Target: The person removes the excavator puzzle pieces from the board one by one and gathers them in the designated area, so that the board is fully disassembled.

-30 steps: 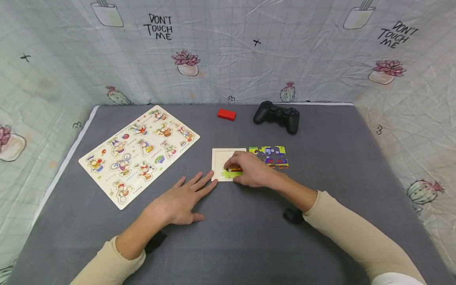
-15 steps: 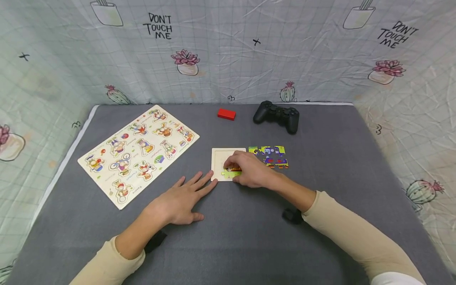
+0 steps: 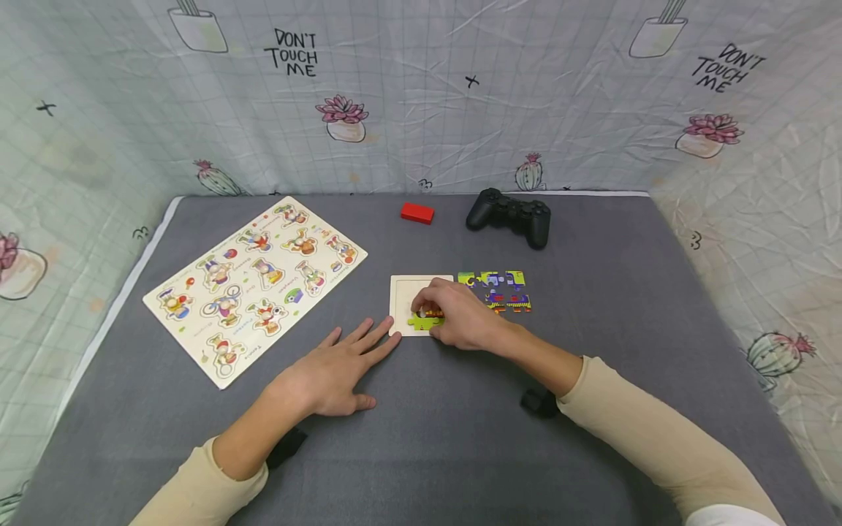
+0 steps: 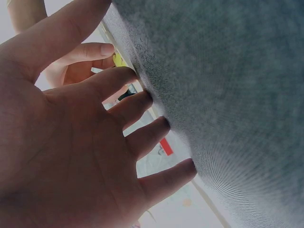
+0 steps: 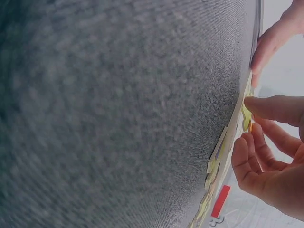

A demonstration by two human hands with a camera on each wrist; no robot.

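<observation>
A small square wooden puzzle tray (image 3: 397,303) lies at the middle of the table. Inside it, my right hand (image 3: 463,314) pinches a yellow-green jigsaw piece (image 3: 424,322) between thumb and fingers; the hand covers part of the piece and the tray's right side. The right wrist view shows the thumb and fingertips about the yellow-green piece (image 5: 246,116), low over the tray. My left hand (image 3: 335,372) lies with fingers spread, and its foremost fingertips touch the tray's lower left corner. Several loose jigsaw pieces (image 3: 516,278), yellow and purple, lie right of the tray.
A large cream board (image 3: 253,288) with cartoon figures lies at the left. Behind the tray are a red block (image 3: 417,213) and a black game controller (image 3: 509,217). Patterned cloth (image 3: 421,109) hangs along the table's back and sides.
The right hand stays over the tray with the jigsaw piece, its fingers shifting only slightly. The left hand stays in place. The head view has tilted a little.
</observation>
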